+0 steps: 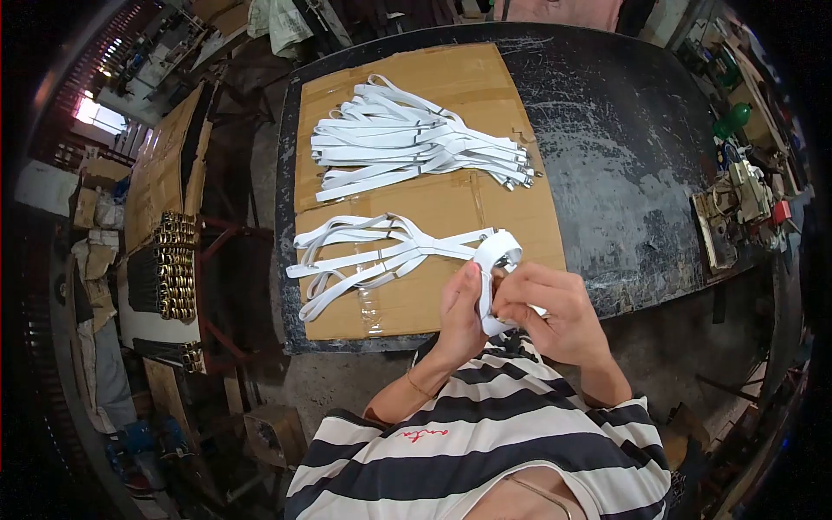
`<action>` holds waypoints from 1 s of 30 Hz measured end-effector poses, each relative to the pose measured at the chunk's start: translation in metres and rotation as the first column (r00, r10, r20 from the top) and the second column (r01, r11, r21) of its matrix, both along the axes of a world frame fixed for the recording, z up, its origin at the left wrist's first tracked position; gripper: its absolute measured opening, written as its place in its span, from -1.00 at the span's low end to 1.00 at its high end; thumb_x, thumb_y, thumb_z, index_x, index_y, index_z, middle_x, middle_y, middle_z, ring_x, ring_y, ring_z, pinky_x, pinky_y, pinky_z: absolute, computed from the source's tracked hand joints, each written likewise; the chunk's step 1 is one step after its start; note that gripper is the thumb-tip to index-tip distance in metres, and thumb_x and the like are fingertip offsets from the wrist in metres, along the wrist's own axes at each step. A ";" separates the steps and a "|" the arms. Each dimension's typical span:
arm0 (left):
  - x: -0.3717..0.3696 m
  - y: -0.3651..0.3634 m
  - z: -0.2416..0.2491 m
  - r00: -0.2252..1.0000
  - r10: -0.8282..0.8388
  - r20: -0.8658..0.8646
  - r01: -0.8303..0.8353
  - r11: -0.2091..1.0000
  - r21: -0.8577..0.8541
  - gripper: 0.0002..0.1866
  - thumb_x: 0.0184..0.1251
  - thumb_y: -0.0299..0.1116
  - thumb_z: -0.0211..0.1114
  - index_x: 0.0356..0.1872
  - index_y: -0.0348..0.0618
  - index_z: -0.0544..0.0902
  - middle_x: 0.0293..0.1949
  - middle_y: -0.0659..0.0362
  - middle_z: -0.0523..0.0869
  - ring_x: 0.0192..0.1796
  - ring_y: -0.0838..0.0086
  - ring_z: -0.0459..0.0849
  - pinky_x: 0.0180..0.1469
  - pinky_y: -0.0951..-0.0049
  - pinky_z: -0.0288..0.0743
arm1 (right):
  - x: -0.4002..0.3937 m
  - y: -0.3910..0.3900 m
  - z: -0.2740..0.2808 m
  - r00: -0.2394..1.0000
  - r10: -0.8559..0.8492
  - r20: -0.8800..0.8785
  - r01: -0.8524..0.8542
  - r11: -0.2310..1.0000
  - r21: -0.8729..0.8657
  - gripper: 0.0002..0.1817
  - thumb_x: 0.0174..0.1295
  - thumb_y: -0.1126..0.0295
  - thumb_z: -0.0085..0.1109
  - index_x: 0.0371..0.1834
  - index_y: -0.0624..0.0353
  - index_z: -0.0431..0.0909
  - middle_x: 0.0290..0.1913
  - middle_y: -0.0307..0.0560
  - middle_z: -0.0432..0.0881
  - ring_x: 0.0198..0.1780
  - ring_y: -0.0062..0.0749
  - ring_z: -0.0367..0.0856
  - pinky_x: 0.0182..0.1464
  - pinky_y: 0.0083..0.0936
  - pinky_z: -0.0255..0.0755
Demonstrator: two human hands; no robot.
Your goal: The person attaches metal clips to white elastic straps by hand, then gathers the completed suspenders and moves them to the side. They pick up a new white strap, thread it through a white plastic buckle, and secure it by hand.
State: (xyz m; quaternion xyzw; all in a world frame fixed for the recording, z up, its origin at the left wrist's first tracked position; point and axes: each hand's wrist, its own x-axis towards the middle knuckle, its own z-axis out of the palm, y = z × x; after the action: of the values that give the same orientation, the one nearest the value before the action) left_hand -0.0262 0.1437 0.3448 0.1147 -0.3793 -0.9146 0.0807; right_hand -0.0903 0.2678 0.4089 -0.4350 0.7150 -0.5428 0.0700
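Close to my body, my left hand (463,314) is closed around one side of a looped white suspender strap (497,249). My right hand (555,314) pinches at the inner side of that loop, its fingertips curled together; a small metal part there is mostly hidden. Just beyond my hands, a few white suspenders (390,251) lie spread on a cardboard sheet (347,322), their ends reaching toward the held loop. Farther back on the cardboard rests a thick pile of white suspenders (399,143), with metal clips bunched at its right end.
The cardboard lies on a scratched black table (607,156). Tools and a metal device (724,230) sit at the table's right edge, near a green bottle (735,120). On the left stands a bench with rows of brass-coloured metal pieces (178,269).
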 end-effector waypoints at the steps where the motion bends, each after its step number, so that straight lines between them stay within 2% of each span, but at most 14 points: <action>1: 0.000 -0.001 -0.002 0.998 -0.050 -0.029 0.051 0.999 0.013 -0.59 0.48 -0.03 -0.14 -0.21 -0.21 0.47 -0.41 0.24 0.54 -0.42 0.66 0.49 -0.38 0.63 0.40 | -0.002 0.004 0.001 0.997 0.058 0.057 -0.056 0.997 -0.043 -0.86 0.00 0.69 0.14 -0.34 0.32 0.52 -0.41 -0.06 0.52 -0.43 -0.27 0.55 -0.37 -0.47 0.43; 3: 0.001 0.004 -0.002 0.998 -0.058 -0.007 0.058 0.998 0.002 -0.58 0.48 -0.02 -0.14 -0.20 -0.21 0.47 -0.41 0.23 0.54 -0.42 0.66 0.50 -0.39 0.63 0.41 | -0.004 0.009 0.004 0.987 0.117 0.106 -0.107 0.990 -0.090 -0.87 0.00 0.69 0.14 -0.35 0.32 0.51 -0.42 -0.06 0.52 -0.42 -0.27 0.55 -0.36 -0.48 0.43; 5: 0.002 0.010 -0.001 0.997 -0.067 0.025 0.067 0.998 -0.006 -0.57 0.48 -0.01 -0.14 -0.20 -0.22 0.47 -0.41 0.23 0.54 -0.42 0.65 0.51 -0.40 0.63 0.41 | -0.001 0.012 0.008 0.989 -0.048 0.139 0.053 0.998 -0.036 -0.88 0.01 0.70 0.15 -0.37 0.33 0.51 -0.41 -0.06 0.52 -0.41 -0.29 0.55 -0.34 -0.50 0.43; 7: 0.001 0.015 0.005 0.993 -0.107 0.042 0.105 0.993 0.057 -0.55 0.48 0.00 -0.15 -0.15 -0.24 0.48 -0.40 0.23 0.55 -0.41 0.65 0.51 -0.43 0.65 0.40 | 0.000 0.013 0.004 0.995 -0.039 0.094 0.042 0.998 -0.036 -0.89 0.02 0.68 0.14 -0.37 0.32 0.49 -0.39 -0.06 0.51 -0.39 -0.26 0.55 -0.34 -0.46 0.43; 9: -0.001 0.020 0.010 0.993 -0.105 0.056 0.102 0.993 0.053 -0.53 0.48 0.02 -0.16 -0.11 -0.24 0.48 -0.39 0.24 0.55 -0.41 0.66 0.51 -0.45 0.68 0.38 | 0.002 0.014 0.003 0.995 -0.072 -0.074 0.071 0.997 -0.014 -0.89 0.02 0.67 0.12 -0.36 0.30 0.48 -0.36 -0.07 0.50 -0.38 -0.22 0.53 -0.33 -0.43 0.42; 12: 0.000 0.024 0.004 0.992 -0.126 0.024 0.125 0.991 0.058 -0.52 0.48 0.00 -0.18 -0.16 -0.26 0.48 -0.35 0.18 0.58 -0.39 0.62 0.56 -0.44 0.64 0.42 | 0.007 0.018 0.000 0.986 -0.137 -0.094 0.137 0.991 -0.011 -0.88 0.03 0.66 0.10 -0.36 0.28 0.47 -0.34 -0.07 0.50 -0.37 -0.20 0.52 -0.34 -0.41 0.42; 15: -0.001 0.031 0.006 0.993 -0.121 -0.001 0.121 0.992 -0.020 -0.53 0.49 0.00 -0.19 -0.22 -0.24 0.48 -0.42 0.20 0.57 -0.47 0.66 0.52 -0.50 0.67 0.36 | 0.009 0.019 0.000 0.971 -0.217 -0.101 0.214 0.976 -0.039 -0.88 -0.01 0.69 0.13 -0.39 0.29 0.48 -0.38 -0.05 0.50 -0.42 -0.24 0.51 -0.39 -0.46 0.40; 17: 0.000 0.034 -0.001 0.990 -0.126 -0.066 0.112 0.976 -0.185 -0.53 0.49 -0.01 -0.20 -0.27 -0.23 0.48 -0.48 0.20 0.55 -0.52 0.67 0.48 -0.53 0.67 0.33 | 0.008 0.023 0.001 0.963 -0.252 -0.098 0.245 0.966 -0.079 -0.88 -0.04 0.71 0.15 -0.43 0.31 0.49 -0.42 -0.02 0.51 -0.48 -0.27 0.50 -0.44 -0.51 0.39; 21: 0.002 0.045 0.003 0.994 -0.085 -0.062 0.068 0.969 -0.237 -0.52 0.49 -0.01 -0.20 -0.29 -0.24 0.49 -0.51 0.20 0.54 -0.54 0.66 0.48 -0.54 0.67 0.33 | 0.007 0.029 0.001 0.967 -0.249 -0.054 0.240 0.962 -0.132 -0.88 -0.05 0.71 0.17 -0.44 0.32 0.49 -0.43 -0.04 0.50 -0.49 -0.38 0.49 -0.47 -0.57 0.35; 24: 0.000 0.052 -0.002 0.997 -0.044 -0.063 0.034 0.989 -0.145 -0.52 0.50 -0.02 -0.21 -0.28 -0.25 0.49 -0.51 0.20 0.54 -0.53 0.64 0.49 -0.54 0.65 0.34 | 0.006 0.027 -0.005 0.961 -0.277 -0.022 0.269 0.947 -0.175 -0.90 -0.02 0.71 0.17 -0.44 0.33 0.49 -0.44 -0.08 0.50 -0.49 -0.46 0.48 -0.48 -0.62 0.33; 26: -0.004 0.061 0.007 0.998 0.047 0.029 -0.044 0.994 -0.096 -0.53 0.50 -0.02 -0.22 -0.36 -0.21 0.47 -0.54 0.22 0.49 -0.57 0.62 0.43 -0.58 0.63 0.26 | 0.006 0.029 -0.004 0.958 -0.288 -0.006 0.281 0.939 -0.199 -0.91 0.02 0.71 0.15 -0.44 0.33 0.48 -0.45 -0.11 0.49 -0.49 -0.50 0.47 -0.49 -0.64 0.32; 27: -0.003 0.061 0.004 0.998 0.055 0.023 -0.053 0.994 -0.096 -0.53 0.50 -0.02 -0.22 -0.36 -0.21 0.47 -0.54 0.22 0.49 -0.57 0.62 0.43 -0.58 0.63 0.26 | 0.004 0.031 -0.001 0.945 -0.319 0.076 0.328 0.924 -0.199 -0.92 0.06 0.68 0.16 -0.40 0.33 0.48 -0.43 -0.13 0.48 -0.47 -0.54 0.46 -0.47 -0.66 0.31; 29: 0.002 0.062 -0.005 0.976 -0.104 -0.191 0.101 0.995 -0.027 -0.53 0.45 0.03 -0.10 -0.20 -0.26 0.49 -0.51 0.31 0.47 -0.51 0.70 0.39 -0.46 0.64 0.28 | 0.003 0.036 0.001 0.927 -0.338 0.162 0.365 0.911 -0.190 -0.93 0.10 0.65 0.16 -0.37 0.33 0.47 -0.42 -0.15 0.47 -0.46 -0.58 0.44 -0.46 -0.69 0.31; 30: 0.000 0.069 0.013 1.000 -0.026 -0.011 0.026 1.000 -0.007 -0.52 0.47 0.02 -0.14 -0.25 -0.26 0.49 -0.60 0.30 0.43 -0.58 0.66 0.36 -0.51 0.63 0.26 | 0.001 0.041 0.001 0.930 -0.281 0.238 0.338 0.907 -0.250 -0.93 0.13 0.66 0.14 -0.34 0.35 0.47 -0.38 -0.12 0.48 -0.45 -0.59 0.47 -0.45 -0.69 0.35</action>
State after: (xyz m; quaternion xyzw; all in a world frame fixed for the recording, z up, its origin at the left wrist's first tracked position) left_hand -0.0263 0.2128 0.3582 0.1044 -0.3836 -0.9148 0.0713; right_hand -0.0891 0.3085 0.4096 -0.2653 0.6783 -0.6851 -0.0112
